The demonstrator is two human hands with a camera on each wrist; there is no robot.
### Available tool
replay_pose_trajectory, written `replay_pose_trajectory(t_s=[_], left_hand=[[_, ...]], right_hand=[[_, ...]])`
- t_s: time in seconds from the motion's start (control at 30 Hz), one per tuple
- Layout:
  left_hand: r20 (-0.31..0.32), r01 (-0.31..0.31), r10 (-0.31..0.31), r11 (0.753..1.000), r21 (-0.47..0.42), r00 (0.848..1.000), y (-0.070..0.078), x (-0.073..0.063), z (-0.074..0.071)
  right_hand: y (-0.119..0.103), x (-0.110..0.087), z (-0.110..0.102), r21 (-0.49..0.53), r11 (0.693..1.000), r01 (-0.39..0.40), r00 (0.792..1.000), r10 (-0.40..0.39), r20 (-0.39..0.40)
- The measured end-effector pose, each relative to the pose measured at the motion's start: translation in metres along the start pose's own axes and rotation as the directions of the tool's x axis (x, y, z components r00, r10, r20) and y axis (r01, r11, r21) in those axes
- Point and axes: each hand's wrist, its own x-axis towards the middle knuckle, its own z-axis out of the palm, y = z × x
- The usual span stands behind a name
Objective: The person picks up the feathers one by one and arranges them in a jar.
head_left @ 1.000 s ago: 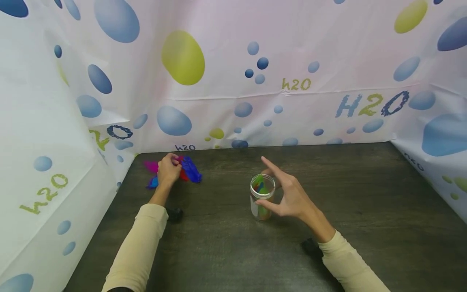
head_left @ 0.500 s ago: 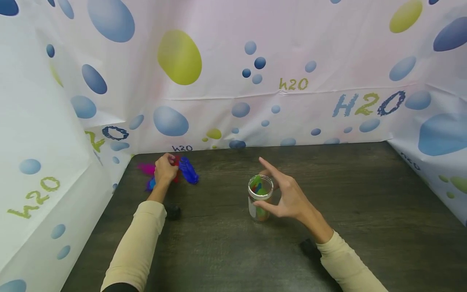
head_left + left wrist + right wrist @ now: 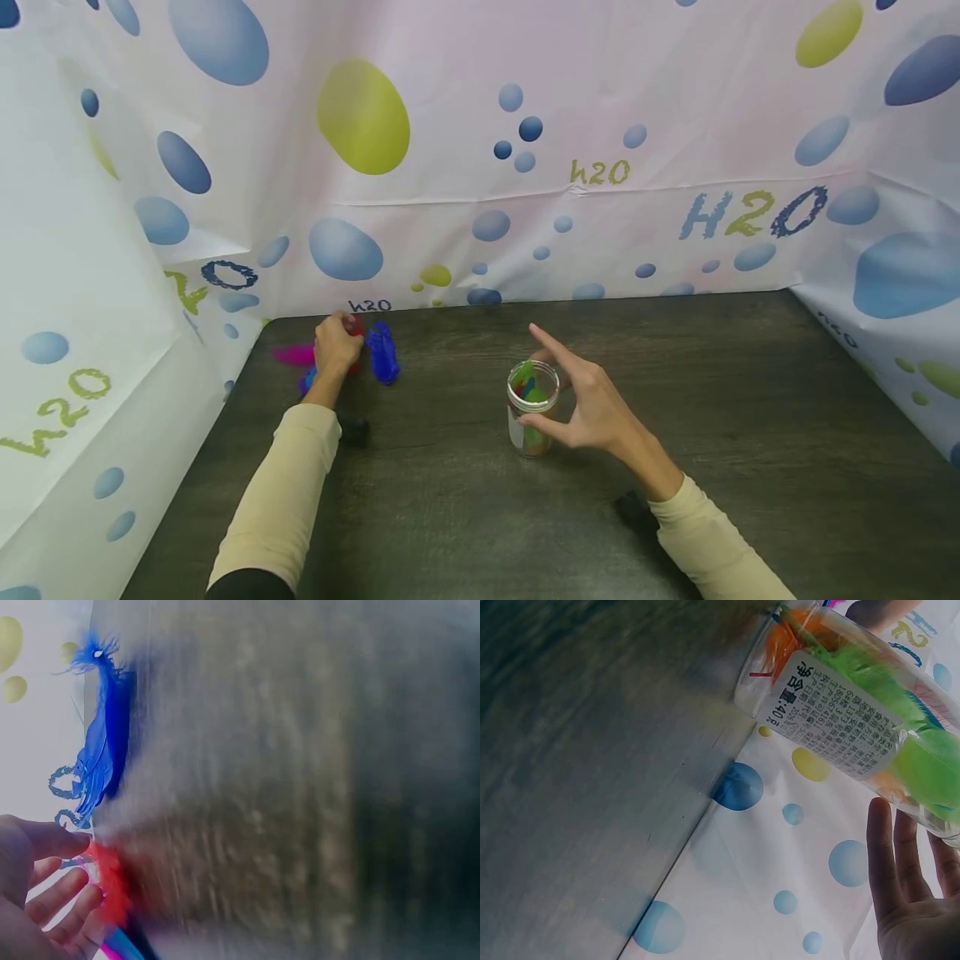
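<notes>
At the back left of the table, my left hand [image 3: 337, 343] bends over several bright feathers. Its thumb and fingers pinch a red feather [image 3: 112, 883], partly hidden by the hand. Beside it lies a dark blue feather [image 3: 384, 354]; a magenta feather [image 3: 295, 356] and a lighter blue feather [image 3: 307, 380] show on the hand's other side. A clear lidless jar [image 3: 532, 433], holding green, orange and other coloured feathers [image 3: 866, 675], stands upright mid-table. Around it my right hand [image 3: 592, 404] makes a wide C, fingers straight in the right wrist view; whether they touch is unclear.
The dark wood-look table [image 3: 450, 500] ends at a white printed sheet [image 3: 450, 167] at the back and both sides. A printed white label [image 3: 832, 712] is stuck on the jar. Small dark objects sit under both wrists.
My left hand shifts slightly with the red feather, and a gap opens between it and the dark blue feather, which turns more upright. The right hand and jar stay put; the head view drifts a little.
</notes>
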Motion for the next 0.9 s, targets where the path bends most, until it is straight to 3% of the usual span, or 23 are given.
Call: replay_pose_trajectory(t_s=[0.33,0.57,0.9], left_hand=[[0.015,0.003,-0.004,0.999,0.033,1.0,-0.0009,0.0068,0.0035],[0.006,-0.035,0.035,0.999,0.013,0.999,-0.0025,0.0099,0.0044],[0.005,-0.012,0.012,1.0,0.001,1.0,-0.0041,0.0094,0.0025]], right_hand=[[0.001,-0.0001,0.0005,0.016,1.0,-0.012,1.0,0.011,0.01],[-0.0007,0.0002,-0.0002,0.012,1.0,-0.004,1.0,0.004,0.002],[-0.0015,-0.0006,0.0003,0.011,1.0,0.001,1.0,-0.001,0.003]])
